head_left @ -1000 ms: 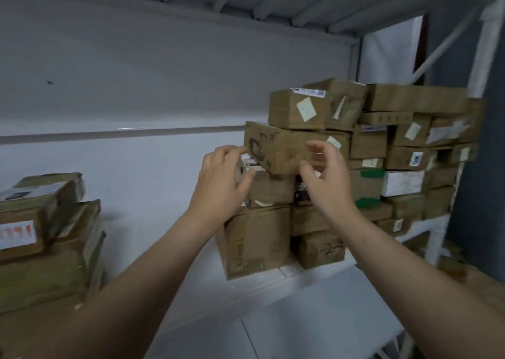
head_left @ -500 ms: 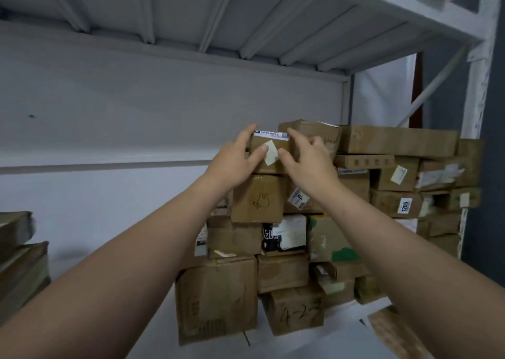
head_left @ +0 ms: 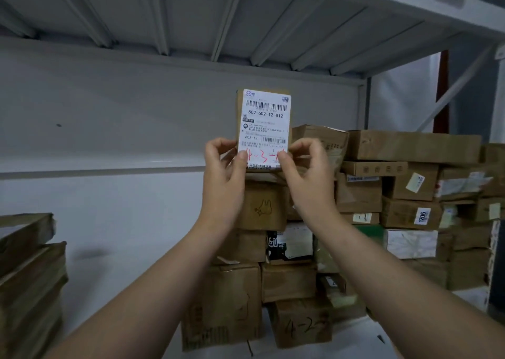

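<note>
A small cardboard parcel (head_left: 263, 118) stands upright in front of me, its white shipping label with barcodes and red handwriting facing the camera. My left hand (head_left: 225, 178) pinches its lower left edge, thumb on the label. My right hand (head_left: 306, 178) pinches its lower right edge the same way. The parcel is held above the left end of a stack of cardboard boxes (head_left: 410, 194) on a white shelf (head_left: 355, 339).
The stack fills the shelf from the middle to the right, several rows high. Another pile of flat brown boxes (head_left: 30, 276) sits at the left edge. A white shelf underside (head_left: 246, 16) runs overhead, and a white upright post (head_left: 498, 107) stands at the right.
Both hands rose from the middle of the stack to its top, took the small top box and lifted it, tipping it upright so the label faces me.
</note>
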{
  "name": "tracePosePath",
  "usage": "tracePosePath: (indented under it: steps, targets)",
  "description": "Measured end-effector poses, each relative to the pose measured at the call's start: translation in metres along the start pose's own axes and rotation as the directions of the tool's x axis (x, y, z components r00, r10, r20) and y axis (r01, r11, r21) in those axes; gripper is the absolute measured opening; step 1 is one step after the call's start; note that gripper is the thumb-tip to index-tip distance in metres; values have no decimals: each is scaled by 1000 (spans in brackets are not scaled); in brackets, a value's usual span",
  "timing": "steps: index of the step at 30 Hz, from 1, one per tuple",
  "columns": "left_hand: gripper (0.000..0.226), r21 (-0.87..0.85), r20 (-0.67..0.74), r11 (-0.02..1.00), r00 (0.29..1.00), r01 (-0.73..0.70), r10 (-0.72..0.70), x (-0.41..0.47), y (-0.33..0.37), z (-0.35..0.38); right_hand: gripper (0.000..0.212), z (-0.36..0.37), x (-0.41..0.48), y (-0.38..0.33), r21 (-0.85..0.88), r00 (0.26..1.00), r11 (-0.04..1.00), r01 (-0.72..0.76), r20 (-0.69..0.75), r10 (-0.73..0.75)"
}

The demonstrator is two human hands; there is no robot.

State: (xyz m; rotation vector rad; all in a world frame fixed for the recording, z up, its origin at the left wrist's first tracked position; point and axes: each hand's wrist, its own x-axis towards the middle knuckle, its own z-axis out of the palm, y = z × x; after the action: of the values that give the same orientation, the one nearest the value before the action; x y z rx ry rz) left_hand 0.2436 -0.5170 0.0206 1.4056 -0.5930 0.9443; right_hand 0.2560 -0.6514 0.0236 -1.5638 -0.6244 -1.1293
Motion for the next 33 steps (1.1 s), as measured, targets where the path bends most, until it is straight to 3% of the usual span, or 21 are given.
tracePosePath:
  steps: [6, 9, 13, 17, 20, 24, 29, 33]
  targets:
    - [34, 110, 29, 990, 996, -87, 84, -8, 12, -24, 54, 12, -9, -14, 91, 997, 995, -47, 67, 41]
    - [27, 13, 7, 999, 999, -52, 52, -23, 19, -46, 41, 21, -22, -26, 214, 990, 974, -77, 134, 49]
    - [12, -141, 10, 987, 997, 79, -79, -54, 20, -80, 25, 46, -55, -47, 471, 971, 865, -173, 228, 70]
    - [14, -128, -117, 982, 981, 141, -157, -94, 18, -122, 21, 80, -108, -58, 574, 943, 763, -298, 301, 142]
    - [15, -96, -163, 974, 962, 207, -221, -127, 10, -156, 23, 108, -159, -56, 582, 904, 695, -421, 327, 274]
    - [17, -23, -219, 941, 917, 337, -334, -172, -2, -199, 22, 145, -216, -56, 541, 787, 573, -615, 388, 479]
    - [15, 27, -234, 890, 868, 456, -438, -200, -9, -239, 25, 175, -257, -61, 543, 723, 481, -688, 455, 520]
    - [25, 23, -222, 856, 837, 517, -500, -210, -11, -260, 23, 191, -276, -67, 518, 687, 458, -722, 465, 558]
